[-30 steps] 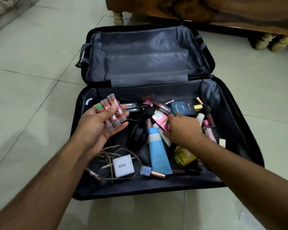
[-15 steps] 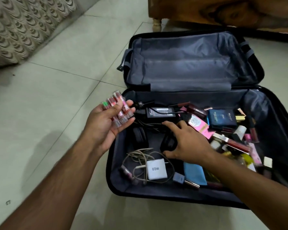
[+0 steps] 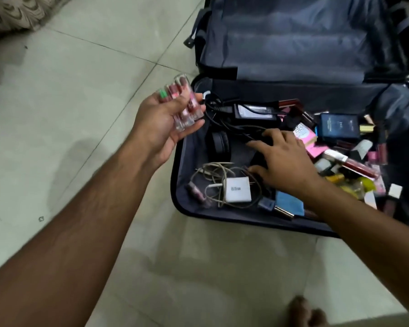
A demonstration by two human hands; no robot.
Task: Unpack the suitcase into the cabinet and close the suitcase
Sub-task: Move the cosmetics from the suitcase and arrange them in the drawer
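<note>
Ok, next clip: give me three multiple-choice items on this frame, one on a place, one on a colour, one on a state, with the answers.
1. Where does the white charger block lie?
A. On the floor tiles
B. In the suitcase, near its front edge
C. In the lid

2. What colour is the box behind the right hand?
A. Dark blue
B. Yellow
C. White

3. What is the left hand doing?
A. Resting flat on the floor
B. Hanging empty
C. Holding a bundle of lip-gloss tubes

Answers:
1 B: the block sits among tangled cables inside the lower half.
2 A: the box is plainly navy.
3 C: fingers and thumb curl round several clear, pink-filled tubes, held left of the suitcase, while the right hand reaches in with fingers spread.
</note>
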